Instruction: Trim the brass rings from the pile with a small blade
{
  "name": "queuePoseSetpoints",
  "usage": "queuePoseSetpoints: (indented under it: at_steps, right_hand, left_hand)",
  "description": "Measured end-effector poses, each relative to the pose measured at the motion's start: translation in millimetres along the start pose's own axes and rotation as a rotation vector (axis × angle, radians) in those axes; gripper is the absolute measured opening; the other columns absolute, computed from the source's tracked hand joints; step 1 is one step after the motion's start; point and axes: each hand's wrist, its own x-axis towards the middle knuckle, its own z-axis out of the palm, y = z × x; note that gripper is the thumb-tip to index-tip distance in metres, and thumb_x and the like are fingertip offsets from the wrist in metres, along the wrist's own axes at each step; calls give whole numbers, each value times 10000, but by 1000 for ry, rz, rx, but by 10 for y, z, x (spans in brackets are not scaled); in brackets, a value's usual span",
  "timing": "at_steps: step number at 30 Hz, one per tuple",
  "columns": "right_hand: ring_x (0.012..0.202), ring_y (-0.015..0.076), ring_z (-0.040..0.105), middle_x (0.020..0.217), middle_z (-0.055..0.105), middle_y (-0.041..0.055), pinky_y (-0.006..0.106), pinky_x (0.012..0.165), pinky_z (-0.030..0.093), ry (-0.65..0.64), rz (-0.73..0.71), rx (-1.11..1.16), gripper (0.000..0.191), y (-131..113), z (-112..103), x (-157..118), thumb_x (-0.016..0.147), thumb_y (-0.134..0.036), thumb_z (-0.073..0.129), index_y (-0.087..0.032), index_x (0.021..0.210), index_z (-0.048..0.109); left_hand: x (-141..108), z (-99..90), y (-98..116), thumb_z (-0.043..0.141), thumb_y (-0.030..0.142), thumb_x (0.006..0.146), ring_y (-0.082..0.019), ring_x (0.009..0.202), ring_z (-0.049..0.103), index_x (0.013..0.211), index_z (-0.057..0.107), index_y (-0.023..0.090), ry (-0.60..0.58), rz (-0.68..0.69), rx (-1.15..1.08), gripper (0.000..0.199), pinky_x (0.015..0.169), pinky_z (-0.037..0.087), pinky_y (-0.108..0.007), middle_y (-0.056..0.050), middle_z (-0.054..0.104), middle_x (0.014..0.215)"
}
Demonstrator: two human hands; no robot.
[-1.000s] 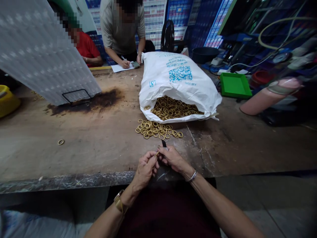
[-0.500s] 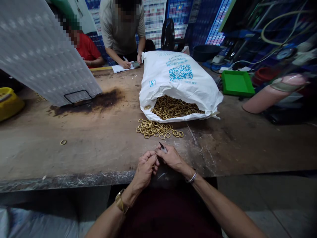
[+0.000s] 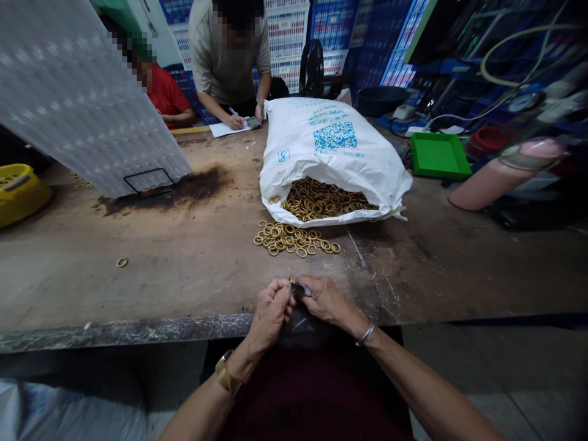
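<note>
Close to the table's front edge, my left hand point(image 3: 272, 306) pinches a small brass-coloured ring point(image 3: 291, 279), mostly hidden by the fingers. My right hand point(image 3: 328, 298) is closed around a small knife point(image 3: 302, 288), whose dark blade points left and meets the ring. Just beyond my hands lies a loose heap of brass-coloured rings point(image 3: 296, 240). Behind the heap, an open white sack point(image 3: 294, 162) on its side holds many more rings point(image 3: 324, 199). One single ring point(image 3: 122, 262) rests apart on the table to the left.
A stack of translucent ribbed sheets point(image 3: 105, 104) leans at the left, by a yellow basket point(image 3: 22, 199). On the right are a green tray point(image 3: 440, 156) and a pink bottle point(image 3: 500, 177). Across the wooden table point(image 3: 193, 245), one person point(image 3: 229, 67) writes on paper; another in red point(image 3: 168, 92) sits nearby.
The knife blade has turned from pointing up and away to pointing left, against the ring. My right hand has rolled over slightly; my left hand has stayed nearly still.
</note>
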Motion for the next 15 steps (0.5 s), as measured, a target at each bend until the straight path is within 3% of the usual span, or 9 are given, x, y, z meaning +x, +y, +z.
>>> queuePoseSetpoints:
  at_steps: [11,15]
  right_hand:
    - [565,109,467,659,550,5,207,538,253,-109,66,-159,107,-111,2,12,729,-64,462,-149,725,528]
    - [603,141,519,701,590,25,234,529,223,-24,198,-378,123,60,-9,63,788,-148,491,-162,873,579]
  left_hand:
    - [-42,-29,-37,514,474,802,-39,455,381,784,471,139,24,51,77,338,414,283,-151,34,465,600]
    - [-157,15,27,546,458,795,-41,443,390,809,496,128,-109,26,41,334,408,289,-156,29,468,578]
